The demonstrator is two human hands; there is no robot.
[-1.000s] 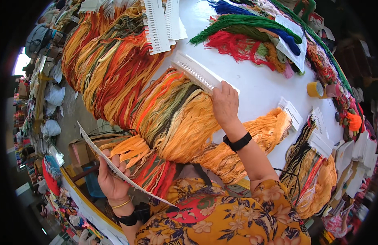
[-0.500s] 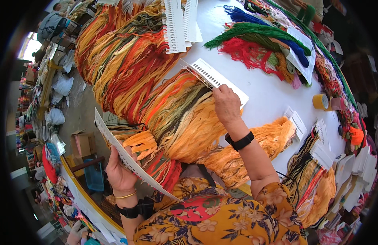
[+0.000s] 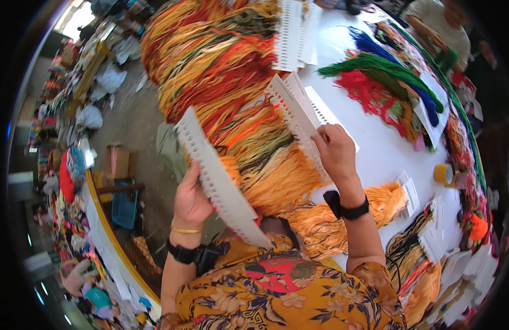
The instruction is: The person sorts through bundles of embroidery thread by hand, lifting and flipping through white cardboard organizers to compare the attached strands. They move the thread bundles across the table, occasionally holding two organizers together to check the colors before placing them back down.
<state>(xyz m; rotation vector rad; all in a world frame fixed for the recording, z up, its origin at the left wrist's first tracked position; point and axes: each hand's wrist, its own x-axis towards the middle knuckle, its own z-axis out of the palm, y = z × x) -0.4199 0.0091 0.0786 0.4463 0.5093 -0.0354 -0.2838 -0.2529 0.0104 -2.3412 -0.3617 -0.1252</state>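
Note:
My left hand (image 3: 192, 202) is closed on a long white card (image 3: 219, 179) with a row of holes along its edge, tilted up from the table. My right hand (image 3: 338, 153) pinches the edge of another white punched card (image 3: 298, 118), which stands tilted. Between the two cards stretches a thick bundle of thread (image 3: 265, 157) in orange, yellow, olive, black and red. The strands run up to the holes of the right card. Behind my right hand a further white card (image 3: 334, 113) lies on the table.
A larger mass of orange, red and green thread (image 3: 216, 71) lies beyond, with punched cards (image 3: 290, 38) at its right end. Pale orange thread (image 3: 342, 225) lies near my right forearm. Green, blue and red skeins (image 3: 381, 74), yellow tape (image 3: 442, 174) and another person (image 3: 439, 30) are further right.
The right card has been turned up so its face shows, with my right hand pinching its edge. The left card has swung more upright. The whole view has shifted.

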